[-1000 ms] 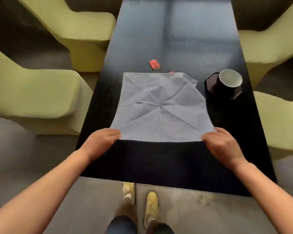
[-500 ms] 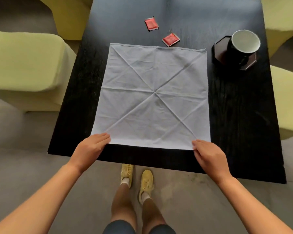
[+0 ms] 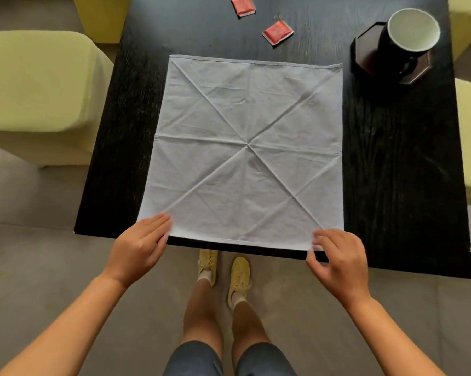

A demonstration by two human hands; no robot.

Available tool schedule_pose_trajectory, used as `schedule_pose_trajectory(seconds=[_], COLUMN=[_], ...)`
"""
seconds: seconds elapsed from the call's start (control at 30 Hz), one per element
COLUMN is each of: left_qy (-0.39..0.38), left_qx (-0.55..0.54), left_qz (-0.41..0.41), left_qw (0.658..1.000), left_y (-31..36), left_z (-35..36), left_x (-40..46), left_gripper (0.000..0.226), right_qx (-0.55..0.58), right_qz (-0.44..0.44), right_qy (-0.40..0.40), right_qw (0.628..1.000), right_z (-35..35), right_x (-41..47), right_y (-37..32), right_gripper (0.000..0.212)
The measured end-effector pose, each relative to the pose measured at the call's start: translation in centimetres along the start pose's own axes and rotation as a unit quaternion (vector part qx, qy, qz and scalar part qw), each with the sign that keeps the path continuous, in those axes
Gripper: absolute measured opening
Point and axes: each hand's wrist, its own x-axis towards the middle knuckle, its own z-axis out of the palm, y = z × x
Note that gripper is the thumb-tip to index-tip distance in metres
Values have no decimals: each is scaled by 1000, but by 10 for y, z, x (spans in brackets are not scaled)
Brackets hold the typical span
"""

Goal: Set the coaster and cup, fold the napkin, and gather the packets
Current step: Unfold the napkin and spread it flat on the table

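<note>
Both hands sit at the near corners of the white napkin (image 3: pixel 245 147), spread flat on the black table (image 3: pixel 397 172): left hand (image 3: pixel 138 246) pressing its corner, right hand (image 3: pixel 340 259) seemingly pinching its own. Beyond lie two red packets (image 3: pixel 277 32), and the cup (image 3: pixel 408 36) stands on its coaster (image 3: pixel 364 54).

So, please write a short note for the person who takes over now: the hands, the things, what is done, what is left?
Left hand: fingers flat on the napkin's near left corner.
Right hand: pinching the near right corner.
Napkin: spread flat on the table, creased, not yet folded.
Cup stands on the coaster, far right: done.
Two red packets lie apart beyond the napkin.
Left: fold napkin, gather packets.
</note>
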Motion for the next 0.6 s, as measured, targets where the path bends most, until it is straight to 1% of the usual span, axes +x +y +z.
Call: schedule_pose_trajectory(seconds=[0.07, 0.13, 0.23, 0.33, 0.4, 0.47, 0.53, 0.6], left_qy=[20, 17, -29, -85, -121, -123, -125, -117], left_qx=[-2, -8, -2, 32, 53, 61, 60, 58], left_qz=[-59, -113, -151, -160, -163, -128, -100, -134], left_qw=[998, 993, 988, 983, 978, 982, 985, 982], left_y=[14, 43, 99, 125, 115, 98, 75, 45], left_z=[3, 14, 41, 73, 86, 86, 80, 70], left_x=[12, 36, 80, 104, 107, 106, 104, 95], left_gripper=[44, 51, 56, 55, 55, 56, 59, 62], right_qx=[1, 1, -6, -43, -62, -71, -74, -90], right_qz=[39, 70, 97, 130, 130, 119, 137, 168], right_qy=[-6, -18, -67, -125, -143, -142, -137, -128], right_qw=[999, 997, 993, 983, 979, 980, 978, 973], right_z=[4, 13, 38, 67, 79, 78, 69, 56], right_x=[8, 25, 57, 73, 73, 70, 66, 59], right_y=[-13, -38, -80, -96, -86, -68, -42, -9], right_gripper=[38, 52, 58, 55, 54, 57, 60, 64])
